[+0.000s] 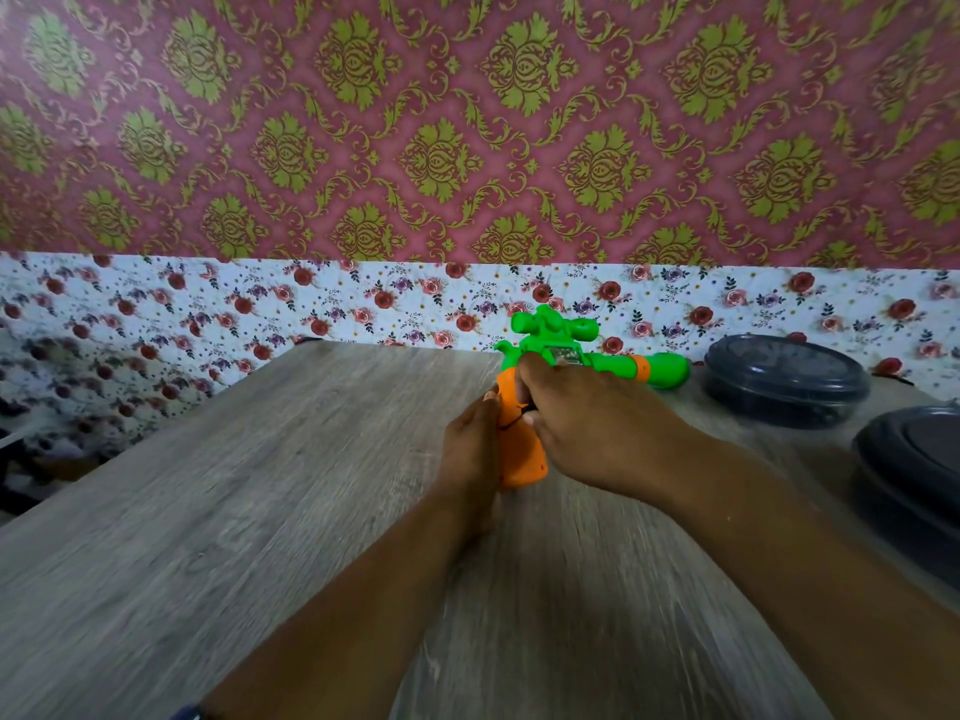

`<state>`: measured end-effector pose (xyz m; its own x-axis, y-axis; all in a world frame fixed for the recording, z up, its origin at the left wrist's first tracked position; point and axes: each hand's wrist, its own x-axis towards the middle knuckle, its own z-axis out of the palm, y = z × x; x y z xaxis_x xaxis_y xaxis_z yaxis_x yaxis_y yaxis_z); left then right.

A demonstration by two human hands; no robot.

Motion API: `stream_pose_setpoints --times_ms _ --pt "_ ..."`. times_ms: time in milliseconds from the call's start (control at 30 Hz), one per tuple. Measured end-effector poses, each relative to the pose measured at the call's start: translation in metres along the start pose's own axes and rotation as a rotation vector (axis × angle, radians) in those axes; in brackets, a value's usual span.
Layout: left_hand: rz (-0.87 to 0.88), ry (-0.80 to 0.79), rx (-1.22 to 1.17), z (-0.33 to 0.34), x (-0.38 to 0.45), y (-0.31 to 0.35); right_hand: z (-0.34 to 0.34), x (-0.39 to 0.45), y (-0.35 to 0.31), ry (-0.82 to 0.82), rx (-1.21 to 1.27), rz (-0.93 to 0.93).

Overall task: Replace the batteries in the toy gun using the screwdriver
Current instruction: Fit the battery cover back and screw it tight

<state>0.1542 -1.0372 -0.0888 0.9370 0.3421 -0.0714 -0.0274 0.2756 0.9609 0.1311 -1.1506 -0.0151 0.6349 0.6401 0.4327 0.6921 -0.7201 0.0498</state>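
A green toy gun [558,332] with an orange grip lies over the far part of the wooden table [234,485], its barrel pointing right. My left hand [470,444] clasps the left side of the orange grip. My right hand [587,423] covers the grip and lower body from the right, fingers curled around it. Something small and dark shows between my hands at the grip; I cannot tell what it is. No screwdriver or battery is plainly visible.
Two dark round lidded containers stand at the right: one [784,379] near the wall, the other [914,459] at the right edge. A floral wall runs behind the table. The table's left edge slants from the wall toward me.
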Motion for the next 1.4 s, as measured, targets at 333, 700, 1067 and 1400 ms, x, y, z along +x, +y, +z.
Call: stream_pose_setpoints --times_ms 333,700,1067,1400 --pt "0.027 -0.020 -0.040 0.000 -0.001 -0.001 0.003 0.000 -0.008 0.041 -0.196 -0.046" --pt "0.043 -0.073 -0.012 -0.003 0.009 -0.009 -0.005 -0.001 -0.004 -0.008 0.010 0.020" --pt "0.017 -0.091 -0.038 -0.004 0.007 -0.006 -0.005 0.001 0.000 0.089 -0.015 -0.038" --pt "-0.023 -0.024 -0.070 -0.002 0.008 -0.007 0.004 0.001 -0.003 0.092 -0.080 -0.029"
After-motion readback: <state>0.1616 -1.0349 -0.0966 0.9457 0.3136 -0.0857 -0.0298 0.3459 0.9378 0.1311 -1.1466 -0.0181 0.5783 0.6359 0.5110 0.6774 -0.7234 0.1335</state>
